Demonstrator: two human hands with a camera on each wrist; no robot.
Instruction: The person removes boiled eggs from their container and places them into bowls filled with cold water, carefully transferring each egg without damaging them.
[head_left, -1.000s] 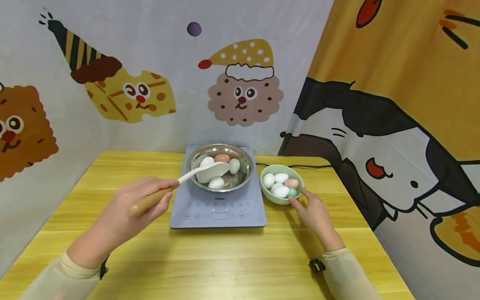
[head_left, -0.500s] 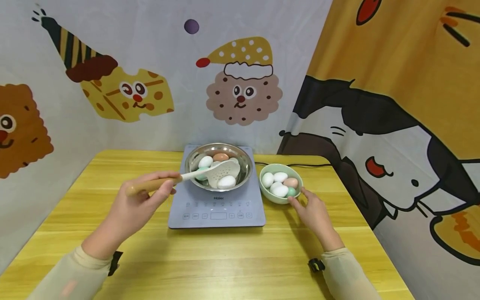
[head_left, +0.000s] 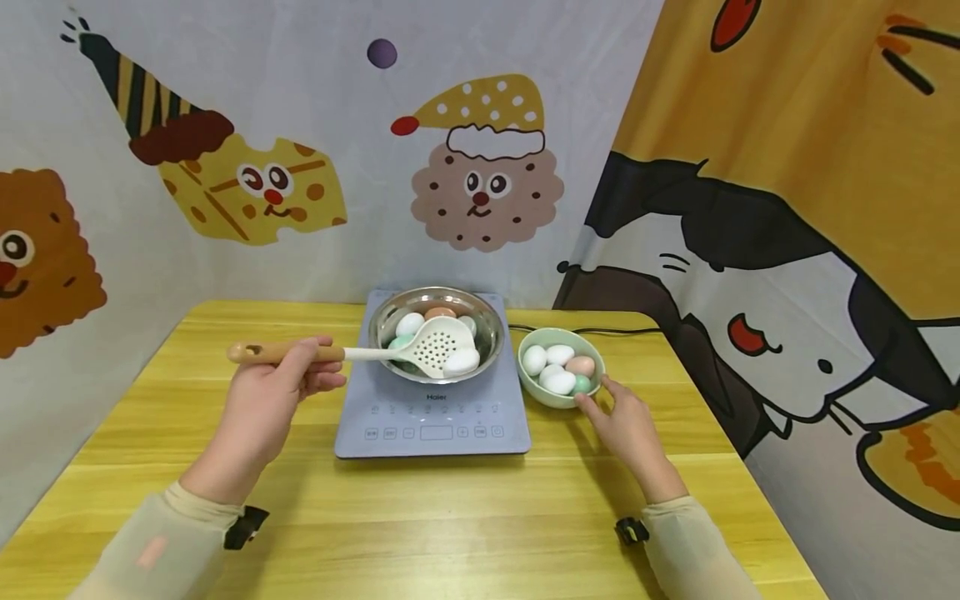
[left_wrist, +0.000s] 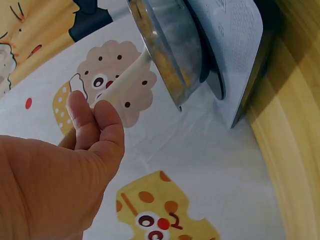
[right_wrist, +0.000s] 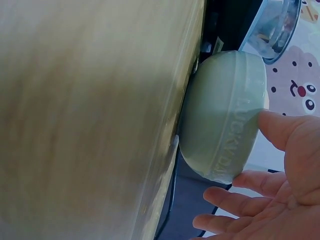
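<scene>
My left hand grips the wooden handle of a slotted spoon, which points right over the steel pan. The spoon's white perforated head dips inside the pan, with a white egg at its lower right edge. Around it in the pan are other white, brown and green eggs. From the left wrist, the hand's curled fingers hide most of the handle. At the pale green bowl, my right hand touches the outside near the rim with thumb and forefinger; its other fingers are spread away.
The pan stands on a Haier induction cooktop. Several white, pink and green eggs lie in the bowl to the right of it. A black cable runs behind the bowl. A printed cloth hangs along the table's back edge.
The spoon's head has moved right in the pan, and a white egg has shifted right with it. My left hand has turned, leaving the handle nearly level. The right hand and bowl stay put.
</scene>
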